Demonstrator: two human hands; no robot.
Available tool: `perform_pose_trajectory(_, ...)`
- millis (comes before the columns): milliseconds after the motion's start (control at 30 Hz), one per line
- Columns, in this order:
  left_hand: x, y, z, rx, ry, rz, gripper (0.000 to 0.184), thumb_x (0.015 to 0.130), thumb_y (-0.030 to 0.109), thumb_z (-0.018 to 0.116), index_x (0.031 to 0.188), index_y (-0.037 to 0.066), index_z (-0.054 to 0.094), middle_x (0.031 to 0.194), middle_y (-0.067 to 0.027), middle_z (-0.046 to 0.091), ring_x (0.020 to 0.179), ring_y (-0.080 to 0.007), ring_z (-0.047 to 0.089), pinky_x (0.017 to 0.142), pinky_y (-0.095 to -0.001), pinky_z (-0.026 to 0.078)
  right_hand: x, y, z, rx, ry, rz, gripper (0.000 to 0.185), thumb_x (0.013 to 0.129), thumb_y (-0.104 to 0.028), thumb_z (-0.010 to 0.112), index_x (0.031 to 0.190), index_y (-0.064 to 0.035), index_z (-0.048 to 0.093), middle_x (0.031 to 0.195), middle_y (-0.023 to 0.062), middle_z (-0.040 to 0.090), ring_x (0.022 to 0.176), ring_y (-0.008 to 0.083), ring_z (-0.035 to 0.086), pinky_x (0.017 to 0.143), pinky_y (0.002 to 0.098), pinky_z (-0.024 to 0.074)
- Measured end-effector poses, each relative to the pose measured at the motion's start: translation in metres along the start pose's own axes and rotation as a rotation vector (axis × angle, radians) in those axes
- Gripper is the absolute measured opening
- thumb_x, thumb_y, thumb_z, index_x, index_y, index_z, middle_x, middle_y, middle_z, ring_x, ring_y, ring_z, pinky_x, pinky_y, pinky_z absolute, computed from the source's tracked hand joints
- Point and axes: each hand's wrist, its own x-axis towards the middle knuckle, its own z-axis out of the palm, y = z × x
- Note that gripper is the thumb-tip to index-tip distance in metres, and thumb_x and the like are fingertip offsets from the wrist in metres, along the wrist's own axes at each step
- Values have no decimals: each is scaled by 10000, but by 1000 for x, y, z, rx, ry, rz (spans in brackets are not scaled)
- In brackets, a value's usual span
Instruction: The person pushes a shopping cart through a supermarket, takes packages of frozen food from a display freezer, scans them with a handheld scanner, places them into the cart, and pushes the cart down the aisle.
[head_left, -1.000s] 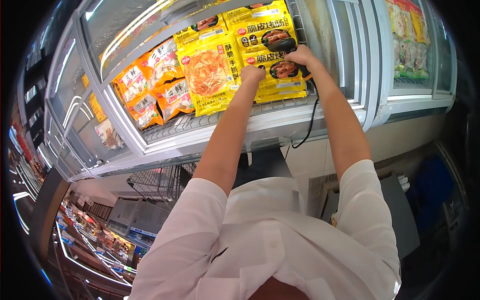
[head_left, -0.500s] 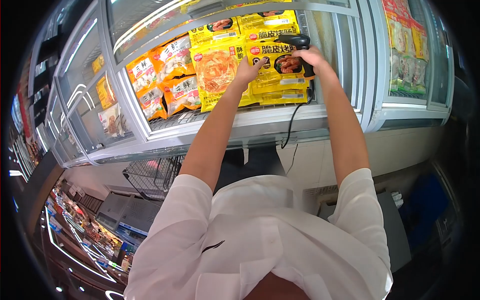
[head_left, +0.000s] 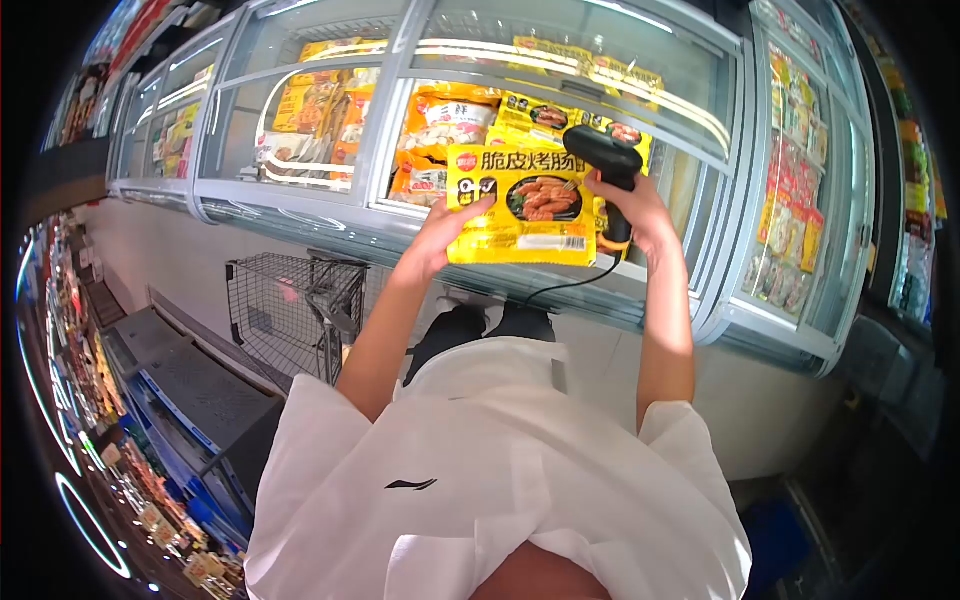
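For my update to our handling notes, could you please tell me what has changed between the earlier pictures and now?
The left hand has lifted the yellow sausage pack off the stack and toward the person; it now overlaps the front edge of the freezer in view. The right hand still grips the black scanner, and the orange bags remain inside.

The freezer cabinet (head_left: 325,203) with glass covers (head_left: 235,140) carries the food. Just beyond the left hand (head_left: 436,238) lie orange bags (head_left: 450,115), and next to them, toward the right hand (head_left: 645,212), are yellow packs (head_left: 520,118). Under glass, well to the left hand's left, lie more packages (head_left: 300,108).
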Motion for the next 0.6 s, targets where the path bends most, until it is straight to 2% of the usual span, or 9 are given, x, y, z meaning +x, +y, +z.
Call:
perform_pose_trajectory(33,-32,8,-11,-62,32,37,345,907,131,709,1209,-7,615,1126,-97,696,967,-179,695,799,-327,579,-19,-9,16,57,-40,30,323,798,-220,816,1005,-26,663,910,37,675,772,127,642,634,274,523)
perform_pose_trajectory(100,-91,14,-45,-178,85,169,312,919,106,689,1201,-9,620,1113,-92,700,946,-176,699,795,-325,579,-56,-20,59,121,-90,-53,323,827,-202,801,1037,-12,647,939,57,674,836,149,674,632,286,537)
perform_pose_trajectory(133,-112,10,-66,-257,159,251,308,927,93,677,1208,-14,612,1118,-100,697,939,-181,701,792,-328,582,-70,-21,81,43,-73,-82,266,860,-180,770,1007,1,643,929,68,676,858,157,690,605,285,534)
perform_pose_trajectory(233,-182,3,-122,-452,351,444,311,932,98,676,1213,-14,603,1117,-106,694,937,-185,702,787,-332,585,-107,-22,148,-64,-222,-125,230,889,-168,737,996,14,645,839,64,664,681,124,645,531,260,483)
perform_pose_trajectory(333,-237,-6,-166,-577,534,586,305,939,102,670,1210,-14,595,1109,-101,689,933,-182,697,784,-322,582,-133,-18,220,-104,-266,-229,186,897,-166,727,954,-5,654,664,19,609,519,81,543,489,242,414)
perform_pose_trajectory(433,-283,-24,-206,-679,681,699,301,936,101,674,1203,-19,600,1106,-93,689,923,-167,690,784,-310,573,-163,-31,293,-105,-438,-252,175,896,-171,728,920,-12,658,613,6,586,508,76,536,489,240,412)
perform_pose_trajectory(500,-305,-35,-225,-728,770,754,296,933,97,679,1195,-22,606,1103,-90,690,918,-157,685,782,-303,567,-175,-40,332,-191,-580,-242,171,892,-168,727,902,-12,658,621,10,591,504,74,536,476,236,407)
perform_pose_trajectory(567,-330,-45,-244,-672,917,791,286,918,95,702,1166,-26,626,1086,-85,698,906,-139,679,776,-293,554,-189,-41,371,-335,-777,-179,132,895,-123,711,919,-31,620,696,20,597,528,98,556,472,244,410)
perform_pose_trajectory(600,-341,-51,-252,-678,976,784,279,901,94,724,1139,-28,644,1067,-84,706,898,-130,678,763,-286,548,-194,-38,390,-386,-782,-185,142,891,-125,714,907,-35,605,693,21,594,520,100,554,467,244,408)
